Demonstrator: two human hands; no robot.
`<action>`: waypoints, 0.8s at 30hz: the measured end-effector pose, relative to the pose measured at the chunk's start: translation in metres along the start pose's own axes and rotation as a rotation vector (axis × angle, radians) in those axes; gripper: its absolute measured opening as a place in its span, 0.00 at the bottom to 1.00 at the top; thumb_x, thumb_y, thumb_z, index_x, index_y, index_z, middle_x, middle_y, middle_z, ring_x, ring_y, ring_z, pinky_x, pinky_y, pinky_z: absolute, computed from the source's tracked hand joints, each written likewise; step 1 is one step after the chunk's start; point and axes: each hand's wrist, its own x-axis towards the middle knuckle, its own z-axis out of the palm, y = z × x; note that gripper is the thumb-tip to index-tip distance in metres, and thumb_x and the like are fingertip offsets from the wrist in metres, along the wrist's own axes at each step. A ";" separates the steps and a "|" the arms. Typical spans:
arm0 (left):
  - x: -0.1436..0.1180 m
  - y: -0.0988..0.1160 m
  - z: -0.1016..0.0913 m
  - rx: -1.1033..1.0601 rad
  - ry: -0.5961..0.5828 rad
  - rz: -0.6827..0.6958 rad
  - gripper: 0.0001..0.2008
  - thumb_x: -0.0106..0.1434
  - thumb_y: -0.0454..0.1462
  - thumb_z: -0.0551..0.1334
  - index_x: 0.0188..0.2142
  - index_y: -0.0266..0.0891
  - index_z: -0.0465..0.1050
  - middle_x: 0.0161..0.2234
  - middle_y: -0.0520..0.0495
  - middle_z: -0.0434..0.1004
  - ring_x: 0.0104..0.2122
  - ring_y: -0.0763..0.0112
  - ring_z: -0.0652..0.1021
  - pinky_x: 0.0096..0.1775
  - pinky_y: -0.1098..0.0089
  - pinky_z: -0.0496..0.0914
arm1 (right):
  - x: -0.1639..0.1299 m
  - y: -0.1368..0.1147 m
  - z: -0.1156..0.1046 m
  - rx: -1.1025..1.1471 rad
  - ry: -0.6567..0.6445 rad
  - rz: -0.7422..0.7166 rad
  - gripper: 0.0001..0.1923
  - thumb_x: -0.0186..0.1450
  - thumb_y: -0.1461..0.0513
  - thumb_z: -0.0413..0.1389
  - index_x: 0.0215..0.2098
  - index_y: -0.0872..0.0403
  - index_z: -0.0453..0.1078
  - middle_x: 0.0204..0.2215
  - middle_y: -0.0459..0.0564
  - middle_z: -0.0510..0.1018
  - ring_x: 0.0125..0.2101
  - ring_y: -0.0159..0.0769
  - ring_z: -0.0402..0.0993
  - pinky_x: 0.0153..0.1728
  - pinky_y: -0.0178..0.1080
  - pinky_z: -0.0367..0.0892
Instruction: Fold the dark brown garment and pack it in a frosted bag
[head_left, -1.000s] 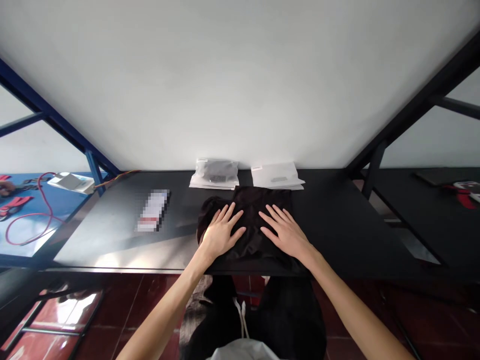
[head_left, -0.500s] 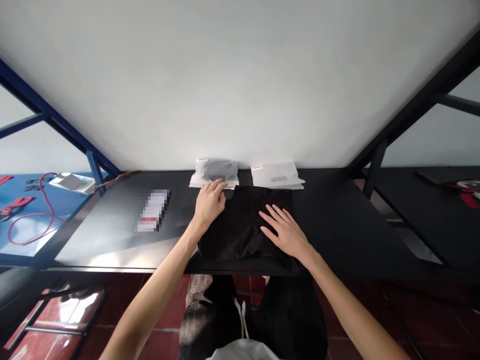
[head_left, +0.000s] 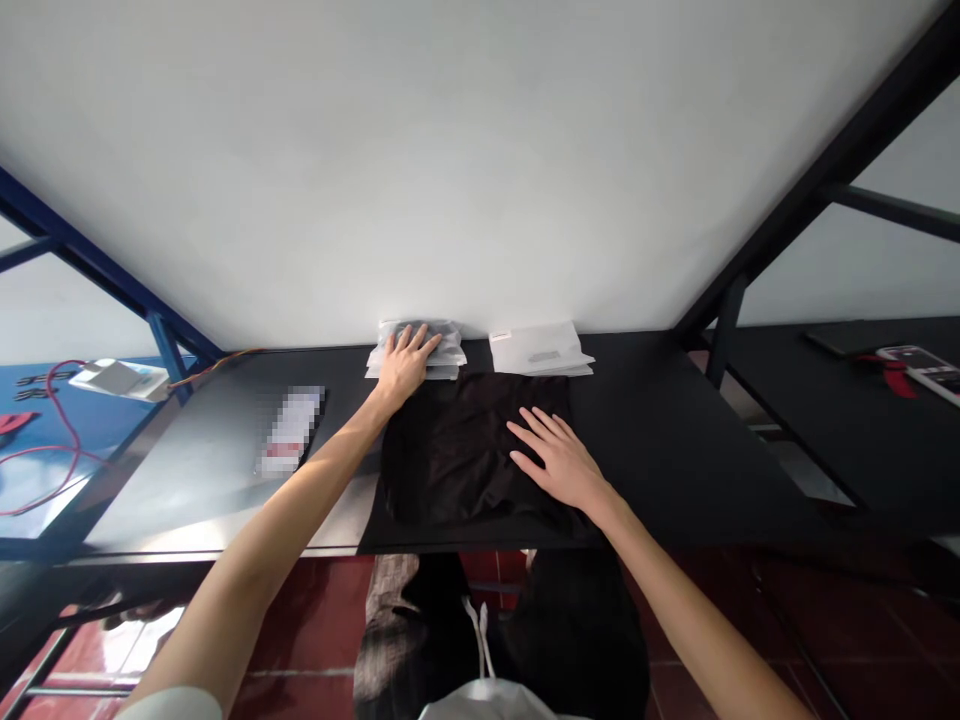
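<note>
Two stacks of clear plastic bags lie at the far tabletop [head_left: 675, 440] edge; the left hand [head_left: 405, 362] rests spread on the left stack [head_left: 450, 345], gripping nothing. Thin and slippery, a bag looks best pinched at an edge. The right hand [head_left: 559, 462] presses flat on the soft folded black garment [head_left: 450, 450] nearer

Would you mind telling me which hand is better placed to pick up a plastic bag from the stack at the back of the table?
The left hand: it rests flat on the left stack of plastic bags. The right hand lies spread on the folded black cloth, nearer the person.
</note>
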 end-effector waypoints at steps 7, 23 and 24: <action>-0.014 0.015 -0.026 0.008 0.049 -0.031 0.35 0.65 0.26 0.52 0.70 0.45 0.65 0.71 0.42 0.64 0.69 0.47 0.66 0.65 0.46 0.63 | 0.000 0.000 0.001 0.004 0.011 -0.003 0.25 0.77 0.51 0.47 0.69 0.46 0.68 0.70 0.53 0.67 0.71 0.51 0.60 0.68 0.61 0.61; -0.126 0.099 0.012 -0.075 -0.039 0.176 0.41 0.60 0.23 0.55 0.72 0.50 0.61 0.73 0.46 0.61 0.71 0.51 0.64 0.70 0.47 0.60 | -0.002 0.007 0.010 0.055 0.120 -0.029 0.22 0.73 0.57 0.52 0.64 0.47 0.73 0.66 0.55 0.72 0.68 0.53 0.65 0.65 0.62 0.65; -0.127 0.100 0.014 -0.074 -0.042 0.170 0.41 0.60 0.23 0.55 0.72 0.49 0.62 0.73 0.45 0.60 0.71 0.51 0.63 0.70 0.46 0.60 | -0.002 0.007 0.010 0.066 0.143 -0.032 0.22 0.73 0.57 0.52 0.62 0.48 0.74 0.65 0.56 0.74 0.67 0.53 0.67 0.65 0.61 0.67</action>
